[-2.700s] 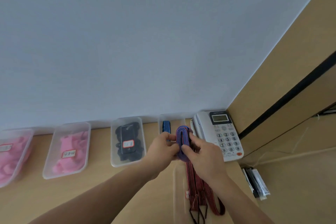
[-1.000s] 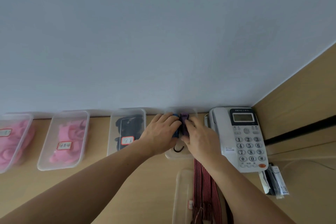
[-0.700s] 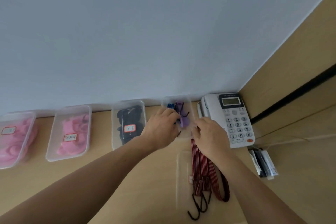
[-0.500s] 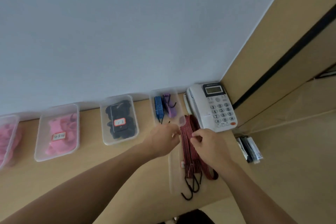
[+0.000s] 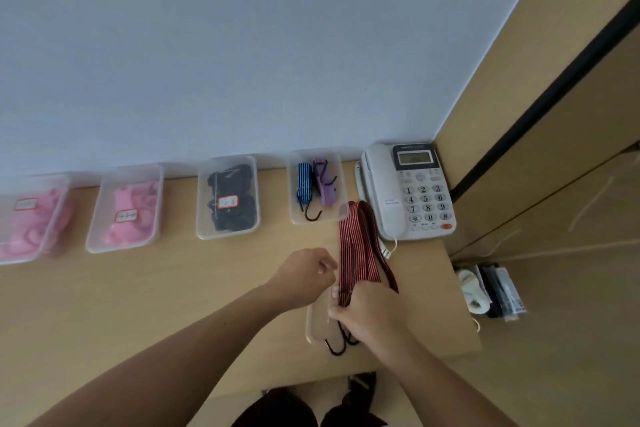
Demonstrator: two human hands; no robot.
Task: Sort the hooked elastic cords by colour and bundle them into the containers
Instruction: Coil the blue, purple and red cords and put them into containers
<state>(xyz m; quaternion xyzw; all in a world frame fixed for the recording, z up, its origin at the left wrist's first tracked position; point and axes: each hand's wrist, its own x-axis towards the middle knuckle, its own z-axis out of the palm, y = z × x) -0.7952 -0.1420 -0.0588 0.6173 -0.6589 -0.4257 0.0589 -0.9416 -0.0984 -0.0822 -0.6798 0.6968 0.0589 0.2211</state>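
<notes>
Along the wall stand clear containers [image 5: 123,208], the rightmost [image 5: 343,212] already holding blue and purple bundles. The left hand [image 5: 304,274], loosely curled and holding nothing, hovers beside the red striped cords [image 5: 356,253]. The right hand [image 5: 367,312] pinches them near their hooks [image 5: 337,343]; folding them evenly, hooks gathered, should keep the bundle tidy.

— What blocks you on the right?
— The telephone [image 5: 407,192], touching the red striped cords [image 5: 356,246], and the side panel [image 5: 519,121] beyond it.
— And free room?
— Bare desk [image 5: 145,288] left of your hands, nearer than the row of containers [image 5: 227,198].
</notes>
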